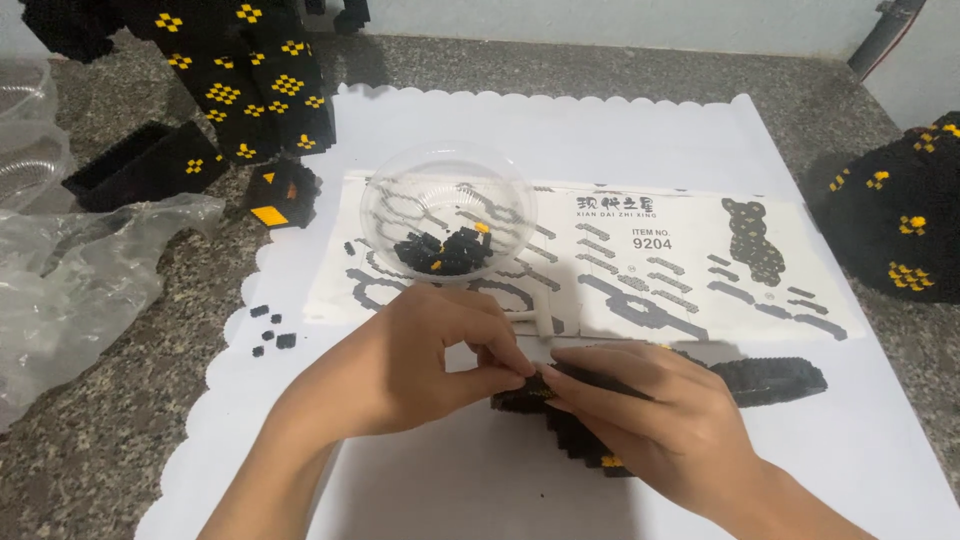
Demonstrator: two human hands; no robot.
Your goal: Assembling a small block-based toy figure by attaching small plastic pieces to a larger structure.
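My left hand (420, 355) and my right hand (640, 415) meet over a flat black piece built of small bricks (770, 380) lying on a white scalloped mat (600, 130). The right hand lies on this black piece and grips its edge. My left fingertips pinch at the same spot, on the piece's left end; whether a small brick sits between them is hidden. A clear round bowl (448, 210) with several small black and yellow bricks stands just beyond my hands, on a printed instruction sheet (700, 270).
Large black models with yellow dots stand at the top left (245, 80) and the right edge (895, 215). A black box (145, 165) and crumpled clear plastic (70, 265) lie at left. A few loose black bricks (272, 330) and a small white tool (535, 322) lie on the mat.
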